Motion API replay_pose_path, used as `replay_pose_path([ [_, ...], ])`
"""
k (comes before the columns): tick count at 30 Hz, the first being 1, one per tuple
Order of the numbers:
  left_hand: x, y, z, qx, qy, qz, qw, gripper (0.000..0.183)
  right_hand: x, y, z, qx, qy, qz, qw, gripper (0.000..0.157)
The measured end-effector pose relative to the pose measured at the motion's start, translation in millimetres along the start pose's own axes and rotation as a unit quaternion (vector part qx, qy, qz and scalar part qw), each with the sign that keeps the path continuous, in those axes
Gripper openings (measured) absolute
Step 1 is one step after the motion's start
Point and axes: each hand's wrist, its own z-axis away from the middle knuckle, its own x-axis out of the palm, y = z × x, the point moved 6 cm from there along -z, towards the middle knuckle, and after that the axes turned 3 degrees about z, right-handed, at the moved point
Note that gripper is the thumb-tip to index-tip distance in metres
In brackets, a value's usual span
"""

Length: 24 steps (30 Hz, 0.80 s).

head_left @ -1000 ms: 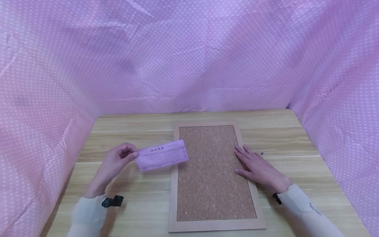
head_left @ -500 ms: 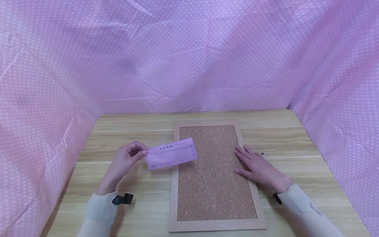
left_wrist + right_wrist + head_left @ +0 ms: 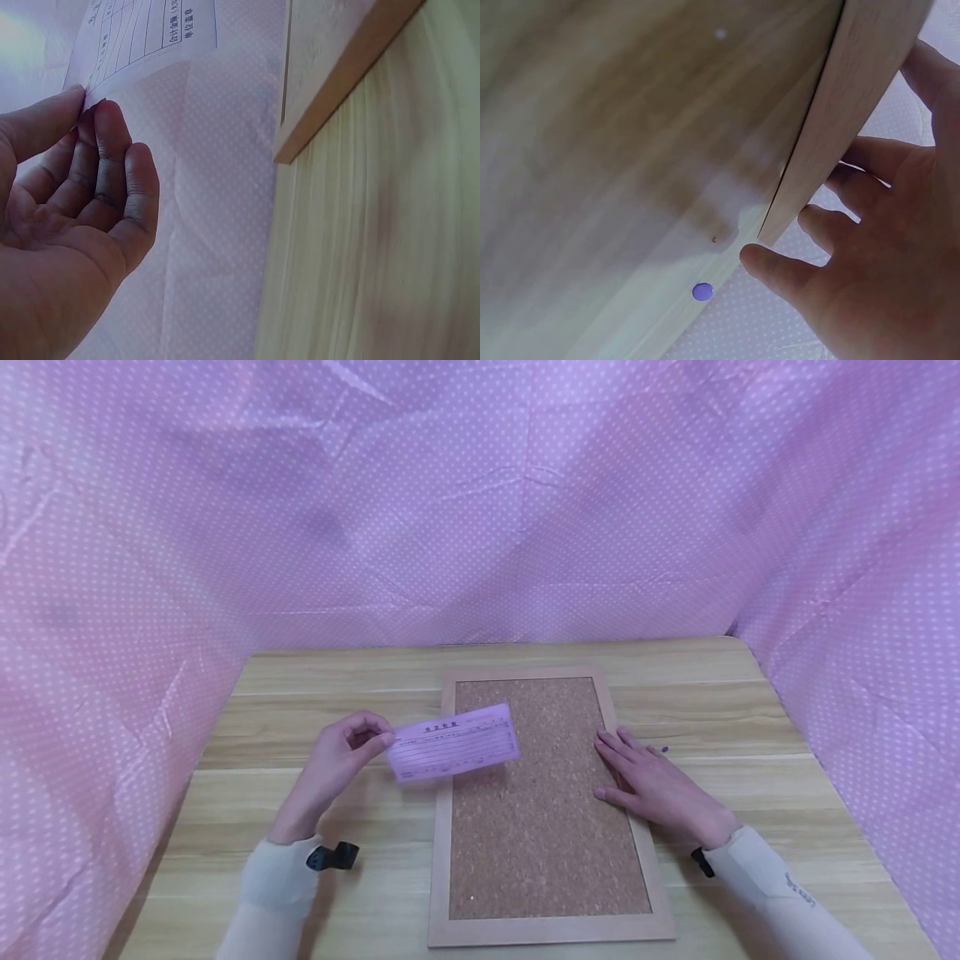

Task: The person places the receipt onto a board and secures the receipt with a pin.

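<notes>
My left hand [image 3: 341, 758] pinches the left end of a purple printed paper slip [image 3: 455, 742] and holds it above the table, its right part over the left edge of the cork board [image 3: 542, 793]. In the left wrist view the fingers [image 3: 105, 161] curl up to the slip [image 3: 142, 37], with the board's wooden frame [image 3: 337, 82] to the right. My right hand [image 3: 651, 785] lies flat with straight fingers on the board's right frame edge. A small purple pushpin [image 3: 664, 749] lies on the table just beyond that hand, also seen as a pushpin [image 3: 702, 291] beside the fingers [image 3: 780, 274].
The wooden table [image 3: 337, 685] is enclosed by pink dotted cloth [image 3: 480, 502] at the back and both sides. A black strap clip [image 3: 333, 857] sits at my left wrist.
My left hand has carried the paper slip rightward, from beside the board to partly over its left edge. My right hand has stayed still on the frame.
</notes>
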Motion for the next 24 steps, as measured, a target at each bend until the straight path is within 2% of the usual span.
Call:
replay_pose_path([
  [6,11.0,6.8,-5.1,0.005,-0.01,0.012,0.9999,0.012,-3.2,-2,1,-0.008,0.014,0.001,1.0,0.078],
  [19,40.5,14.7,-13.4,0.028,-0.049,0.027,0.9981,0.011,-3.6,-2,0,0.0,0.005,-0.007,1.0,0.078],
  [24,48.9,16.0,-16.6,0.033,-0.049,0.026,0.9979,0.009,-6.5,-5,-2,0.003,0.016,-0.016,1.0,0.075],
])
